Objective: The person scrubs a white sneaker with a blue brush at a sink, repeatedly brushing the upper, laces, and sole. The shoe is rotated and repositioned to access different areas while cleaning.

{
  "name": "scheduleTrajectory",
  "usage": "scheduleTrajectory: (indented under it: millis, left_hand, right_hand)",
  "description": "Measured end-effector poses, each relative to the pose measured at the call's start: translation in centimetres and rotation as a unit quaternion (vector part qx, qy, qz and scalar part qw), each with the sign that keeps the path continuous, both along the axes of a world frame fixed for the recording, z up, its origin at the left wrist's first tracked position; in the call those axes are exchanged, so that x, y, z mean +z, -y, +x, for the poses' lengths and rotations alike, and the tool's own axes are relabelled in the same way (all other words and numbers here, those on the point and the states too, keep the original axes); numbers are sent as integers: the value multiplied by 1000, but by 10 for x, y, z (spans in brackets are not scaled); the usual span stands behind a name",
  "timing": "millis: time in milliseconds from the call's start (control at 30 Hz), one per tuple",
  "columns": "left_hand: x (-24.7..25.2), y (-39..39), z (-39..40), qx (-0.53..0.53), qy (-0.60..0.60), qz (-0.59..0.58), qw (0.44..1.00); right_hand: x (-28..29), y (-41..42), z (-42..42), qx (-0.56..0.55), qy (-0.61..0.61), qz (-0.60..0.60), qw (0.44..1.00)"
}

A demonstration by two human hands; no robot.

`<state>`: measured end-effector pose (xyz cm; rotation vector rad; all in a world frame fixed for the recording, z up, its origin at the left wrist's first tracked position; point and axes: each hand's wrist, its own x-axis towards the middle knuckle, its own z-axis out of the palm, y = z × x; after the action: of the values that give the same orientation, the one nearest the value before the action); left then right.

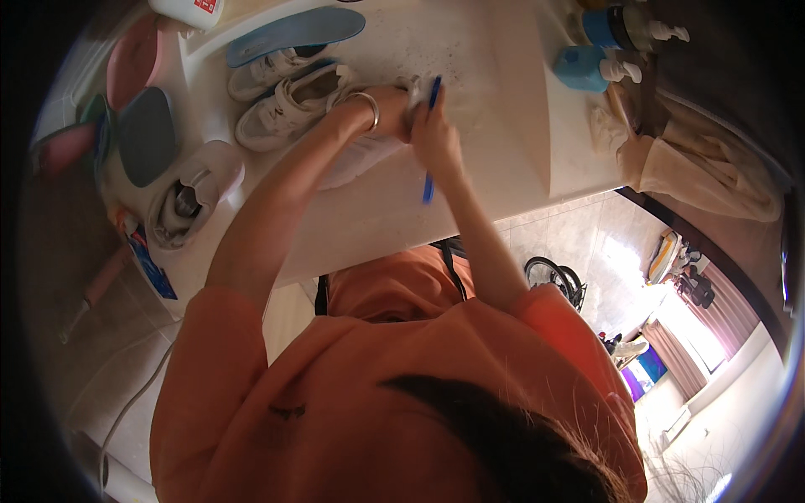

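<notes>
My left hand (pixel 396 113), with a bracelet at its wrist, grips a white shoe (pixel 365 157) over the white basin (pixel 402 232). Part of that shoe is hidden by the hand and forearm. My right hand (pixel 437 141) meets the left and is closed around a long blue-handled brush (pixel 428 187), blurred; its bristles cannot be made out. Left of my hands stands a white strapped sneaker (pixel 277 116), with another white shoe (pixel 258 72) behind it. A blue insole (pixel 295 34) lies across the farther one. Grey specks and wet marks show on the basin floor beyond my hands.
At the left are a pink brush or dish (pixel 134 63), a grey-blue oval item (pixel 148 137), a white-pink container (pixel 220 166) and a blue packet (pixel 151 261). Blue pump bottles (pixel 578 68) stand on the right ledge, near a beige cloth (pixel 698 163). A white bottle (pixel 188 11) is at the top left.
</notes>
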<state>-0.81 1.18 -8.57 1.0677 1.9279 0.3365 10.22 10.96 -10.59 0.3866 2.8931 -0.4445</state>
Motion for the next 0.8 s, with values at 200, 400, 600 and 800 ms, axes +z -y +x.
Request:
scheduleTrajectory:
  millis: [200, 400, 600, 800]
  left_hand:
    - [-9, 3, -2, 20, -14, 46, 999]
    - [-5, -6, 2, 102, 32, -37, 994]
    - [34, -18, 2, -25, 83, -86, 993]
    - [29, -18, 22, 126, -70, 13, 989]
  right_hand:
    - [-12, -64, -79, -62, 88, 55, 993]
    - [10, -74, -25, 12, 71, 36, 997]
    - [112, -20, 14, -9, 74, 18, 997]
    - [76, -47, -25, 62, 97, 102, 988]
